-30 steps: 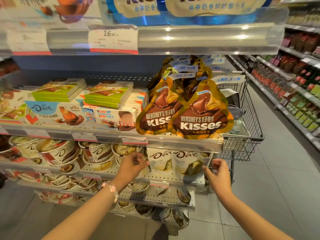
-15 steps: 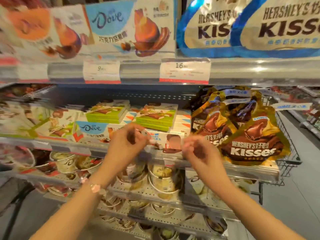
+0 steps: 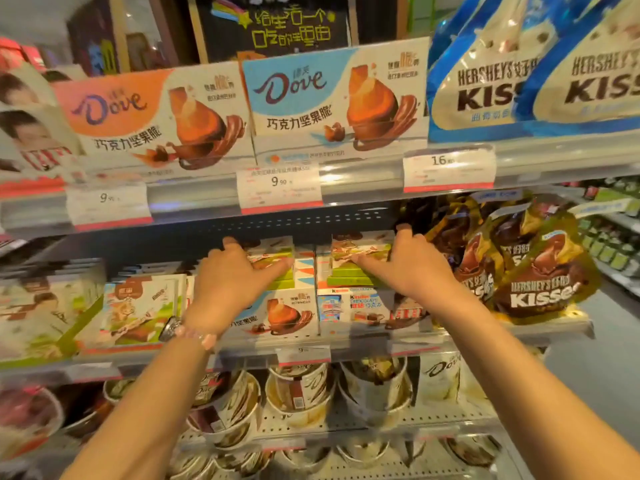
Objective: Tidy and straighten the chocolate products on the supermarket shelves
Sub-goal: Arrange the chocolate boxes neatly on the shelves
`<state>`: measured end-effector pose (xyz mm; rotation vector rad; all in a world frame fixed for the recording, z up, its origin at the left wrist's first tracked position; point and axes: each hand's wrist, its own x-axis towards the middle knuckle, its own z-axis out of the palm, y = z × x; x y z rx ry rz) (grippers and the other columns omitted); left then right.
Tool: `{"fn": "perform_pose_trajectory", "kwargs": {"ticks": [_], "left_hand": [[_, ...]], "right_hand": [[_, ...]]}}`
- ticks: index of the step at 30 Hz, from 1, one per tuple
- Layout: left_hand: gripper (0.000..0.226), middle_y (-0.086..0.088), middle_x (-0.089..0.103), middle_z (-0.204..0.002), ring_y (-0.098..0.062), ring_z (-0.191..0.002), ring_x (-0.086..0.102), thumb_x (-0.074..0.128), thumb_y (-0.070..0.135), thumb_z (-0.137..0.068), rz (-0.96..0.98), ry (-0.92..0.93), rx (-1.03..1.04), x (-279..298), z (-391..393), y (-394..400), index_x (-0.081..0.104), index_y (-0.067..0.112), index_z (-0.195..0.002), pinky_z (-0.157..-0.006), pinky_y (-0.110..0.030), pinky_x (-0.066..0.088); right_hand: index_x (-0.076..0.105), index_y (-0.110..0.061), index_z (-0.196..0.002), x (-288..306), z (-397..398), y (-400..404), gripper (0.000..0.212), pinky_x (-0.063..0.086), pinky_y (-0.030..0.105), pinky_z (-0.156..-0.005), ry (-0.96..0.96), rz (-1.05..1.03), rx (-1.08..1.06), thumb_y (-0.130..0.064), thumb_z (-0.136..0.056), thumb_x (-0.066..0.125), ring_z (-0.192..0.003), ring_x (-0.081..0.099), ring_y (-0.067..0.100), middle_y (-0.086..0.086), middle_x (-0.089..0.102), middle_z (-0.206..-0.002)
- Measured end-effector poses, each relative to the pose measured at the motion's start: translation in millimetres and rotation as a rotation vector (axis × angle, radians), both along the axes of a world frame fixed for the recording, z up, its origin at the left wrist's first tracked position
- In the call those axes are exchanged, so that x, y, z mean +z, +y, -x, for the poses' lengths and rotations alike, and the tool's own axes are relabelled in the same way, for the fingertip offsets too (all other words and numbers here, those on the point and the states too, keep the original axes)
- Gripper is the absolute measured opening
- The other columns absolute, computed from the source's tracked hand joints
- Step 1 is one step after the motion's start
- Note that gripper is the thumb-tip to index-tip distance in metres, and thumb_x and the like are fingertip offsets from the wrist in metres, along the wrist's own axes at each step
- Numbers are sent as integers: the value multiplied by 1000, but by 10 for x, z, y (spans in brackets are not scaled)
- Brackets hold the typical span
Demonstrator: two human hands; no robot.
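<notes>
Chocolate boxes with green edges sit in two flat stacks toward the back of the middle shelf [image 3: 346,337]. The left hand [image 3: 230,275] grips the left stack [image 3: 277,263], thumb over its top; the right hand [image 3: 405,268] grips the right stack [image 3: 349,261] the same way. In front, at the shelf's front edge, stand a blue "Dove" carton [image 3: 284,315] and a "Kinder Chocolate" box [image 3: 349,306]. Glossy gold "Hershey's Kisses" pouches [image 3: 540,289] — drop-shaped — fill the right end. Price tags above read "9.90" [image 3: 280,188] and "16" [image 3: 448,168].
</notes>
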<state>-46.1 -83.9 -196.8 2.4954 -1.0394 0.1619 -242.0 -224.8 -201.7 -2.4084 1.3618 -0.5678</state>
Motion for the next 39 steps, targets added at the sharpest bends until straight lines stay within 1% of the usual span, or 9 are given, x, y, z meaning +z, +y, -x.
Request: {"fn": "perform_pose_trajectory", "kwargs": {"ticks": [8,12,15,22,24,27,30,34,39], "left_hand": [[139,-11,46,-140,-33,-122,49,40,98,-39,-201,167,-110,76,-298,-119,28,8,-144,-95,-40,44],[133,-11,45,-140,-32,-120,50,51,93,-34,-299,297,-143,158,-356,-164,37,13,-139,-95,-42,44],[123,-7,58,-116,-26,-103,58,58,88,-24,-286,398,-176,220,-385,-188,51,17,-125,-90,-42,48],[117,-7,60,-125,-26,-108,58,69,81,-13,-144,547,-219,213,-425,-206,58,23,-115,-96,-44,47],[127,-8,56,-131,-27,-114,55,67,85,-15,-87,527,-185,186,-451,-177,56,20,-123,-97,-44,46],[134,-7,54,-131,-27,-116,54,66,87,-16,-13,542,-128,171,-445,-135,51,15,-128,-95,-43,48],[106,-4,62,-116,-23,-102,62,80,69,-32,172,688,-131,164,-470,-105,55,13,-118,-90,-41,52],[51,-10,68,-105,-27,-95,66,83,29,-65,358,906,-137,109,-523,-83,55,13,-104,-90,-45,52],[50,-15,73,-89,-27,-82,70,73,17,-76,511,1145,-192,116,-498,45,55,-3,-118,-82,-42,56]], "right_hand": [[10,2,-146,144,-147,-19,127,47,35,-91,24,-215,-47,-74,-60,66,-123,49,31,16,44,-142],[11,0,-147,191,-189,-58,124,44,37,-96,3,-309,-51,-67,-61,71,-130,41,33,15,33,-149],[18,-3,-146,183,-196,-81,122,46,39,-94,-10,-341,-55,-67,-58,72,-130,41,33,14,29,-151],[32,-7,-143,139,-213,-154,124,47,37,-89,-27,-382,-39,-74,-47,71,-126,46,31,12,40,-145],[40,-7,-137,136,-197,-195,112,50,31,-77,-48,-376,-34,-72,-51,72,-117,52,28,10,48,-137],[54,-12,-111,88,-167,-272,60,48,23,-44,-252,-505,-12,-52,-71,73,-76,66,18,6,66,-100],[53,-11,-98,68,-173,-295,25,56,32,-46,-397,-596,-53,-30,-87,64,-64,68,24,12,65,-88],[53,-6,-106,68,-142,-258,21,57,36,-54,-545,-677,-44,-23,-93,56,-65,67,29,14,67,-83],[51,-1,-114,92,-107,-215,26,52,27,-37,-709,-734,32,-19,-94,51,-64,64,29,22,64,-95]]}}
